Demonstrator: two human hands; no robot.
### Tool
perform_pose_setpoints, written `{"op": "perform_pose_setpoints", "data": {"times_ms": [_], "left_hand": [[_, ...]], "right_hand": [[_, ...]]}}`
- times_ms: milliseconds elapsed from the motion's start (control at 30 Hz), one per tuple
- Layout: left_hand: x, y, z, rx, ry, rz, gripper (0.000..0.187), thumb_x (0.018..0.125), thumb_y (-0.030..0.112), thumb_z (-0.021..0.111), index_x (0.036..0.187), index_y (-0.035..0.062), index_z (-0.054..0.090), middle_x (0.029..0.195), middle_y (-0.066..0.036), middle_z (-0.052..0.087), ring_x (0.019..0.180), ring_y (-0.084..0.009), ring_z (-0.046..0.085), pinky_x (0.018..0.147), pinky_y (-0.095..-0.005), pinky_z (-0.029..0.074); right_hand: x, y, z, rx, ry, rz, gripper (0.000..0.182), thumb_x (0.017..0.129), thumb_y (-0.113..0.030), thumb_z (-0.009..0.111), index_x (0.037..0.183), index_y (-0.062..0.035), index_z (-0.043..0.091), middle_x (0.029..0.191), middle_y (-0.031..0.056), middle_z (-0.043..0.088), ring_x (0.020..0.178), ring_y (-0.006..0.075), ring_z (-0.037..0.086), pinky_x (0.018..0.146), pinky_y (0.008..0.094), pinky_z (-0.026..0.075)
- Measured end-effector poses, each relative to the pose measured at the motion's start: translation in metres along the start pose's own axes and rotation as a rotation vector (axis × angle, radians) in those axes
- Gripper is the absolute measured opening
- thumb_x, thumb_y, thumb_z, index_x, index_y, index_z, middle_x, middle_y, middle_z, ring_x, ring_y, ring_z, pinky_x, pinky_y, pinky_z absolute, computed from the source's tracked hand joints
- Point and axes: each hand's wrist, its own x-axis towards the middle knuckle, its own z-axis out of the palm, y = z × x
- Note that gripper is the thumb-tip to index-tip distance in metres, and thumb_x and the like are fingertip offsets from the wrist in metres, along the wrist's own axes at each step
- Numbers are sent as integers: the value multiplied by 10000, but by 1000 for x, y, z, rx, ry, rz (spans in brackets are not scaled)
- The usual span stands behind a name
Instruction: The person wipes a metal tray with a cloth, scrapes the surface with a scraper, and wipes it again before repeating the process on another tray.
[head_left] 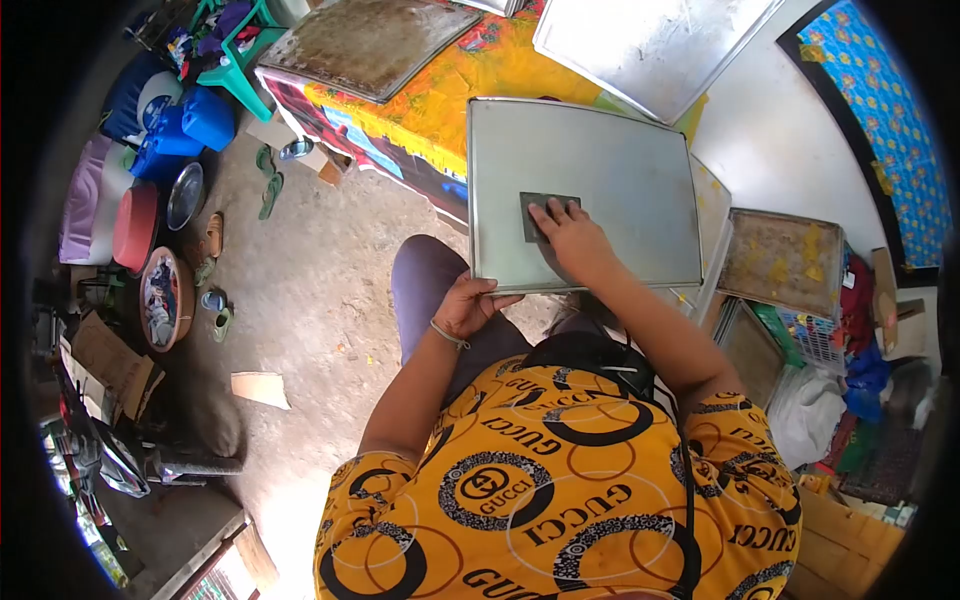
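Note:
A flat grey metal baking tray point(630, 200) with a raised rim is held in front of me, tilted above my lap. My left hand point(468, 306) is closed on its near left corner, thumb on the rim and fingers below. On the tray's face lies a thin, dark square pad point(532, 225), perhaps sandpaper or a scouring pad. The fingers of my right hand point(575, 240) press down on this pad, left of the tray's middle. Part of the pad is hidden under the fingers.
Beyond is a table with a bright printed cloth point(520, 75), bearing a stained tray point(365, 45) and a shiny tray point(650, 45). A rusty tray point(780, 262) leans at right. Basins point(165, 300), blue jugs point(208, 115) and slippers point(270, 195) are at left.

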Motion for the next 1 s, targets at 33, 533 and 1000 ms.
{"op": "perform_pose_setpoints", "data": {"times_ms": [33, 533, 1000], "left_hand": [[2, 2, -1, 5, -7, -1, 459, 831, -15, 501, 1277, -51, 399, 1224, -201, 535, 1122, -339, 551, 964, -472, 466], [4, 6, -9, 5, -12, -42, 488, 803, -10, 522, 1272, -75, 405, 1212, -212, 544, 1117, -336, 558, 978, -464, 453], [4, 5, -11, 9, 31, -85, 448, 796, -35, 535, 1234, -70, 446, 1170, -195, 576, 1078, -319, 585, 957, -442, 480]], "right_hand": [[-2, -5, -5, 22, -80, -13, 480, 843, -137, 483, 1315, -86, 413, 1269, 231, 481, 1085, 437, 520, 886, 464, 464], [9, -23, 17, -218, -77, -94, 478, 849, -143, 473, 1308, -32, 399, 1146, 249, 521, 914, 428, 598, 719, 506, 519], [85, 29, -3, -7, -106, 279, 308, 856, -134, 453, 1112, 19, 529, 972, 262, 621, 839, 403, 636, 703, 501, 511]]}}
